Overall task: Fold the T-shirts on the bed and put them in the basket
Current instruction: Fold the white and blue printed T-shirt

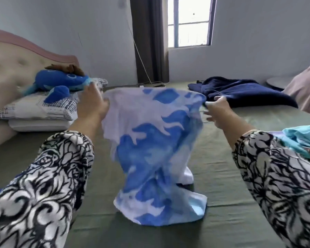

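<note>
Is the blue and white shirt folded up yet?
No. Both hands, left and right, hold the shirt up by its top edge; it hangs loose, its bottom crumpled on the bed.

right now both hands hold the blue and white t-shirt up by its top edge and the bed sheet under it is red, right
Not quite: the bed sheet is olive green, not red, as the head view shows. The rest stands: the left hand and right hand hold the blue and white T-shirt up by its top edge.

Open stretches of olive-green bed sheet (222,176) lie to either side of the hanging blue-and-white patterned T-shirt (150,140). Obstacles: crumpled navy garment (243,93) far right, turquoise cloth pile (304,140) at right edge, checked pillows (41,110) bearing a blue plush toy (59,83) far left.
</note>
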